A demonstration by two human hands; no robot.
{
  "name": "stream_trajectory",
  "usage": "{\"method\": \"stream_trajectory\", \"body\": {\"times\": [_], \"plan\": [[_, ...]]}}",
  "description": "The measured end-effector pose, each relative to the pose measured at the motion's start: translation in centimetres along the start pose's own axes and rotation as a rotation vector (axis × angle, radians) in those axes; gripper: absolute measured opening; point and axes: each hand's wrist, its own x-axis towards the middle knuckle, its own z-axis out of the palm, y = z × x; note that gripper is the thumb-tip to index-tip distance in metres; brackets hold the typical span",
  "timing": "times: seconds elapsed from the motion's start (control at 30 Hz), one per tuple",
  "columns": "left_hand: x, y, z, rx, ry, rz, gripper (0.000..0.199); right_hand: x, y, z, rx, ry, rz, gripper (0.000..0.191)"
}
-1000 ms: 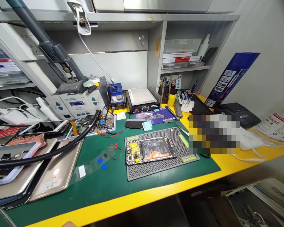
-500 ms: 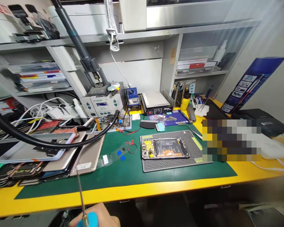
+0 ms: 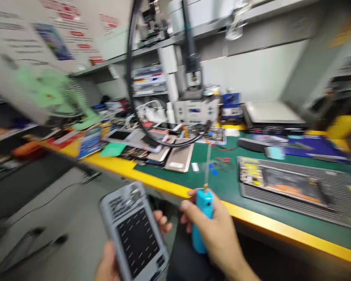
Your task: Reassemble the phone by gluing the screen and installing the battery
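Note:
My left hand is wrapped round a grey phone-shaped frame with a dark rectangular middle, held tilted below the bench edge. Just right of it, my right hand grips a bright blue tool whose thin metal shaft points up. Beyond my right hand, an opened phone with a dark battery and yellow parts lies on a grey perforated mat. Motion blurs much of the view.
A green work mat covers part of the yellow-edged bench. Stacked tablets and phones lie left of it, with a hot-air station behind. A black hose loops in front. A green fan stands far left.
The view has swung left. My left hand has come into view holding the grey frame. My right hand and the blue tool now show more fully, higher in the picture.

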Motion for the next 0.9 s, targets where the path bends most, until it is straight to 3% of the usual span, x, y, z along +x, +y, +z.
{"method": "stream_trajectory", "body": {"times": [0.1,0.23,0.4,0.67,0.9], "plan": [[-0.1,0.8,2.5,-0.018,0.198,0.221,0.054,0.2,0.8,-0.4,-0.046,-0.135,0.096,0.05],[0.1,1.1,4.0,-0.007,0.16,0.243,0.057,-0.9,2.1,0.4,-0.058,-0.304,0.19,0.049],[-0.8,1.0,3.4,-0.012,0.116,0.246,0.058,-2.0,2.5,1.3,0.004,-0.333,0.228,0.041],[-1.5,1.5,2.0,-0.05,-0.041,0.163,0.058,-2.2,2.5,0.2,0.026,-0.416,0.214,0.046],[-1.9,1.0,1.9,0.018,-0.157,0.119,0.059,-2.5,2.3,0.7,0.007,-0.333,0.2,0.041]]}}
